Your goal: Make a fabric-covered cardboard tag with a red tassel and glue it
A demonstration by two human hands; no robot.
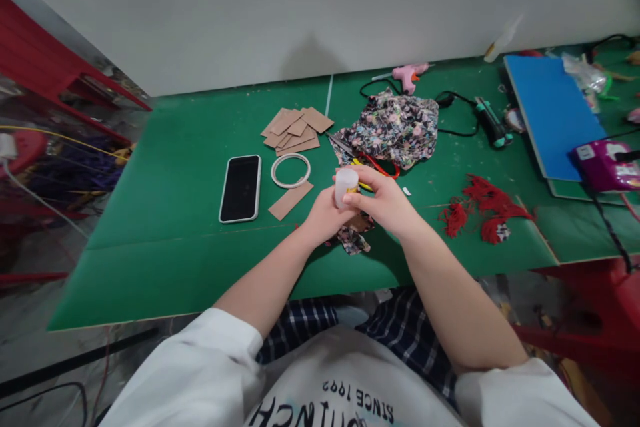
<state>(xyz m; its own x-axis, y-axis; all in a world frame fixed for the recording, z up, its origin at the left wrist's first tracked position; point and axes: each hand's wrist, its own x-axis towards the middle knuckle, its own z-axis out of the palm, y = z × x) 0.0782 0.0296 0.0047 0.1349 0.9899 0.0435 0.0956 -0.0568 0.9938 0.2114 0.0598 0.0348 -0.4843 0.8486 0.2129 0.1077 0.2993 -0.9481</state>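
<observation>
Your left hand point(324, 215) wraps glue bottle point(346, 185), right hand point(383, 203) fingers pinch its cap — cap on. Small fabric scrap point(354, 239) and cardboard strip point(291, 200) lie unglued — most work left.

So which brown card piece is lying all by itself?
The single card strip between the phone and the left hand. It lies alone below the white ring, while the other pieces overlap in a pile farther back.
</observation>
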